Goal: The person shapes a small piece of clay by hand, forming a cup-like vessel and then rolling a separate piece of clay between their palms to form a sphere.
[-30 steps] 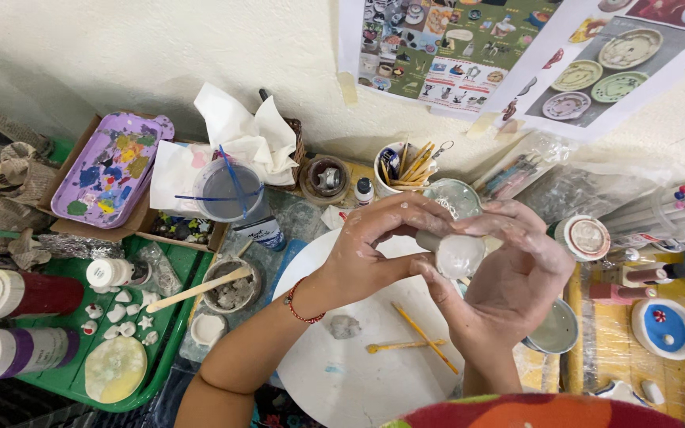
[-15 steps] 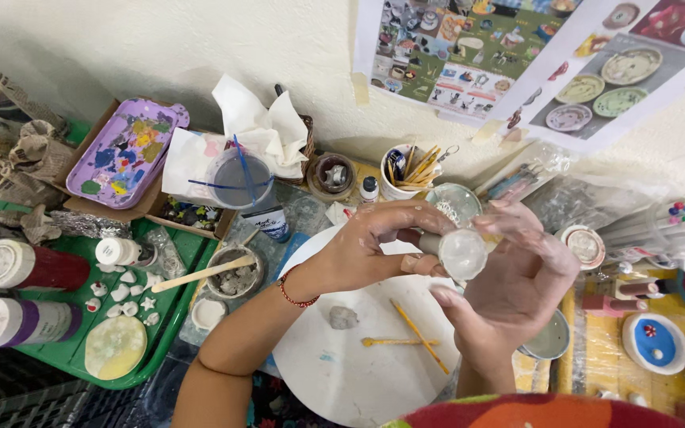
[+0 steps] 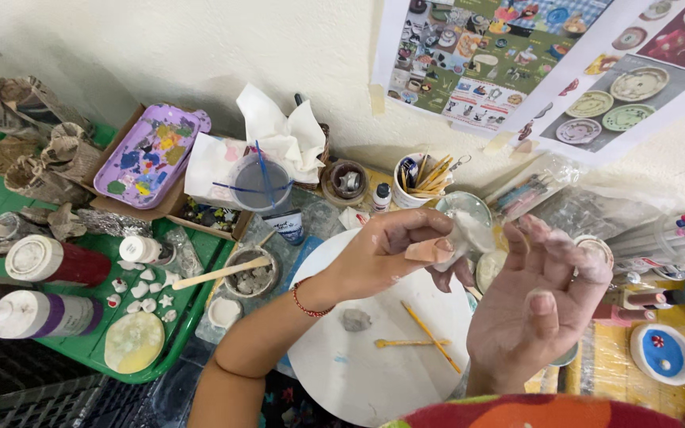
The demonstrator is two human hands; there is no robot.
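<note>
Left hand pinching a sponge, right hand open.
I see left hand (image 3: 378, 254) gripping the tan sponge (image 3: 430, 250) above the white round board (image 3: 358, 364); right hand (image 3: 537, 305) beside it, fingers spread, holding nothing.

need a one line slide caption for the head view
Left hand pinches a small pale sponge over a round white board, right hand open beside it, on a cluttered craft table.
</note>
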